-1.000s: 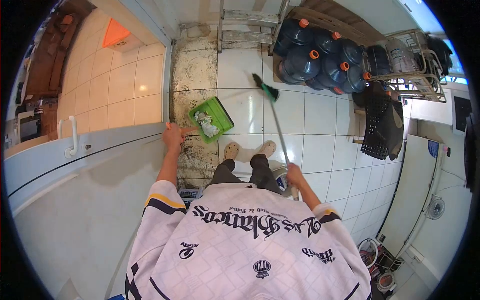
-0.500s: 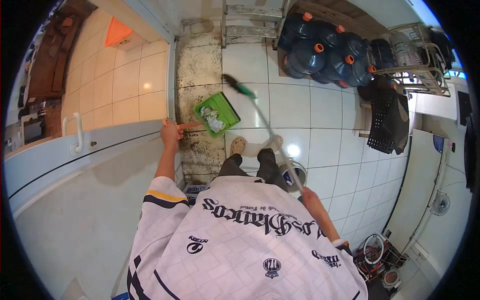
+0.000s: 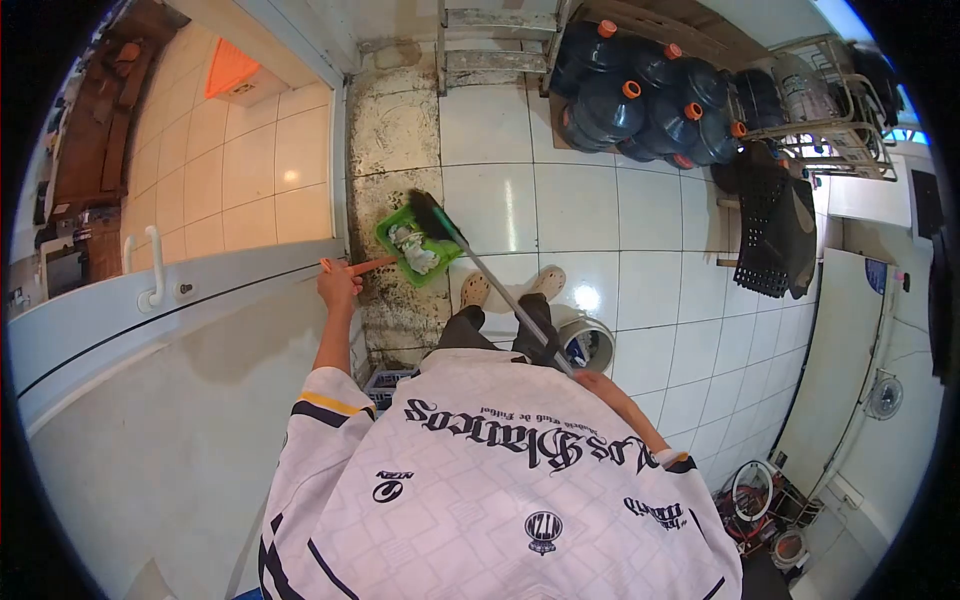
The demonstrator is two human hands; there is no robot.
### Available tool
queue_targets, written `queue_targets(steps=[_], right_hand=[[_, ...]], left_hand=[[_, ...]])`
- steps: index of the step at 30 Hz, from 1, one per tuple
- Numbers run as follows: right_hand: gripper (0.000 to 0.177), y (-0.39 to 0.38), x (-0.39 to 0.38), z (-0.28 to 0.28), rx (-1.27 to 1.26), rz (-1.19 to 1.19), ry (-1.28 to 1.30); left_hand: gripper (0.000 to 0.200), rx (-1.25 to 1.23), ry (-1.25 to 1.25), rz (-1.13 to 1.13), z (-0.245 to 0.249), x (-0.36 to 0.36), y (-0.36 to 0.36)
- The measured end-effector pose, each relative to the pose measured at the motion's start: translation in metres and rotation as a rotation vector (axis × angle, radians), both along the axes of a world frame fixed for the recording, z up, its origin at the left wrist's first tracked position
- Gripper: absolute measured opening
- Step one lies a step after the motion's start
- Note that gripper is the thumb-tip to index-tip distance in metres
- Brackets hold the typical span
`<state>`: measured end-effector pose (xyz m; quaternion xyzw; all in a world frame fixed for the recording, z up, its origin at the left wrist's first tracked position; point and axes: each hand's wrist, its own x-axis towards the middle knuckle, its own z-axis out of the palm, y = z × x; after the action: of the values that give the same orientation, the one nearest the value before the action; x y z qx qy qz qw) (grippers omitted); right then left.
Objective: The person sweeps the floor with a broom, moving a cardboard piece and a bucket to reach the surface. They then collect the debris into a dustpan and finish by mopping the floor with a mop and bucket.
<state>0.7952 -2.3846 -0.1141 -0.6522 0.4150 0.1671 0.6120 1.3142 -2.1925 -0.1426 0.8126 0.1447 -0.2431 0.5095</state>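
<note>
Our left hand (image 3: 338,285) clenches the dustpan (image 3: 440,247) by its handle, ahead of our feet (image 3: 475,292); our right hand (image 3: 580,378) meets the broom (image 3: 432,215), grip unclear. With bristles on the dustpan, a hard push or tilt could spill the litter (image 3: 413,250) onto the floor (image 3: 600,210).
</note>
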Motion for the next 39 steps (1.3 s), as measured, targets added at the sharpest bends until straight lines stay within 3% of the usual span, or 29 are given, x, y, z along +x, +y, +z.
queue_targets(steps=[2,5,7,10,13,14,16,17,19,20,23,25,26,27,30,34,39], right_hand=[[0.041,-0.005,0.019,0.019,-0.176,0.109,-0.171],[0.04,-0.041,0.055,0.098,0.029,-0.039,0.25],[0.047,-0.066,0.074,0.113,-0.07,-0.078,0.278],[0.034,-0.085,0.087,0.071,-0.239,-0.062,0.257],[0.032,-0.072,0.088,0.015,-0.146,-0.099,0.305],[0.032,-0.062,0.063,-0.039,-0.317,0.192,0.2],[0.035,-0.039,0.05,-0.033,-0.157,0.266,0.249],[0.037,-0.029,0.075,0.02,0.165,0.043,0.381],[0.033,-0.016,0.055,0.027,0.1,0.103,0.165],[0.031,-0.008,0.038,0.031,0.059,0.111,0.063],[0.033,0.0,0.006,0.06,0.212,-0.187,-0.022],[0.031,0.001,-0.023,0.073,0.144,-0.377,-0.028],[0.031,0.0,-0.035,0.08,0.105,-0.47,-0.032],[0.03,-0.024,-0.033,0.129,0.352,-0.548,0.214],[0.028,-0.035,-0.075,0.121,0.518,-0.983,0.102],[0.028,-0.045,-0.13,0.068,0.433,-1.325,0.061],[0.031,-0.085,-0.206,0.05,0.393,-1.727,-0.083]], left_hand=[[0.034,0.031,0.01,0.023,0.002,0.004,0.008],[0.027,0.006,0.01,0.038,0.004,0.004,0.033],[0.025,-0.017,0.02,0.049,0.007,0.005,0.044],[0.025,-0.009,0.043,0.072,0.01,0.004,0.052],[0.025,-0.01,0.06,0.052,0.005,-0.002,0.052],[0.024,-0.033,0.074,0.043,0.003,-0.002,0.053],[0.023,-0.093,0.102,0.014,-0.001,-0.004,0.058],[0.023,-0.138,0.111,-0.003,-0.003,-0.002,0.058],[0.04,-0.175,0.083,0.103,-0.003,-0.008,0.051],[0.036,-0.238,0.067,0.105,0.001,-0.01,0.047],[0.023,-0.411,0.169,0.036,0.01,-0.007,0.036],[0.015,-0.559,0.316,-0.188,0.0,0.004,0.032],[0.014,-0.53,0.296,-0.16,0.007,-0.002,0.013],[0.013,-0.504,0.273,-0.131,0.026,-0.023,-0.015],[0.013,-0.394,0.276,-0.168,0.053,-0.074,-0.1],[0.015,-0.34,0.353,-0.382,0.044,-0.124,-0.219],[0.018,-0.307,0.341,-0.72,0.077,-0.25,-0.39]])
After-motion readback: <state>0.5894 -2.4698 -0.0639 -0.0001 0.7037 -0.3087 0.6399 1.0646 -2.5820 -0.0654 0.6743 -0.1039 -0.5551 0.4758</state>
